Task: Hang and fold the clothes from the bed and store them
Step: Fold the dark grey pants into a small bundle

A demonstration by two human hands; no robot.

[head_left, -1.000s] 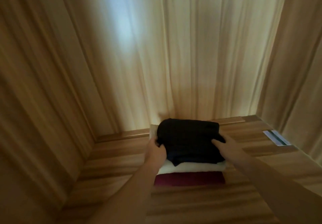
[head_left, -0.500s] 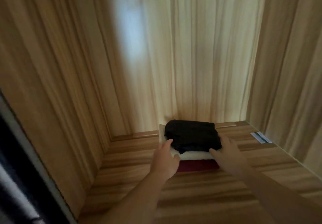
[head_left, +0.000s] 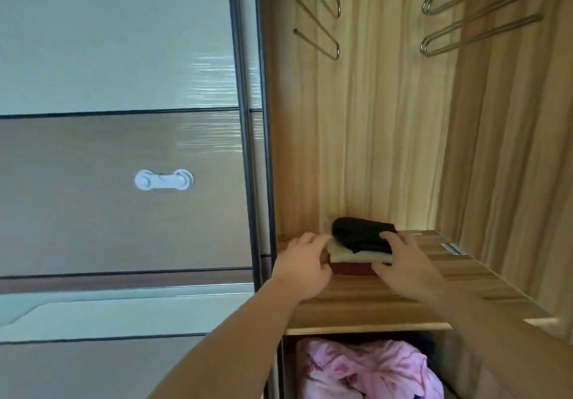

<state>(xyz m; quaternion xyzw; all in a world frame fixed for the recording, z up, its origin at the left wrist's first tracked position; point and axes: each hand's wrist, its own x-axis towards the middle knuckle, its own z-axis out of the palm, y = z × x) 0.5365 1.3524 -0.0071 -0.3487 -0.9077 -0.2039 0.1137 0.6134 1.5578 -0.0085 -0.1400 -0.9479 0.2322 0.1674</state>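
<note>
Wardrobe door (head_left: 124,150), pale and glossy, filled the left of the view, with a white plastic latch (head_left: 164,179) stuck near its middle and a dark frame strip along its right edge. Just right of that strip, your left hand (head_left: 305,263) reached onto the wooden shelf (head_left: 372,299), fingers loosely bent, fingertips touching the left side of the folded stack; whether they truly pinched the cloth you could not tell from this angle. The stack sat toward the far part of the shelf, close to the back wall: a black garment (head_left: 361,236) on top, a cream garment (head_left: 347,254) under it, and a dark red garment (head_left: 350,268) at the bottom, touching the shelf. Your right hand (head_left: 403,263) lay on the right side of the stack, fingers fairly straight, the fingertips resting over the black garment's near right corner and the thumb down by the red layer. Farther right on the shelf, near the side wall, lay a small white label (head_left: 453,248). High up, metal hangers (head_left: 316,11) hung bare at the top. Below the shelf, in the lower compartment, sat a crumpled pink cloth (head_left: 366,370).
</note>
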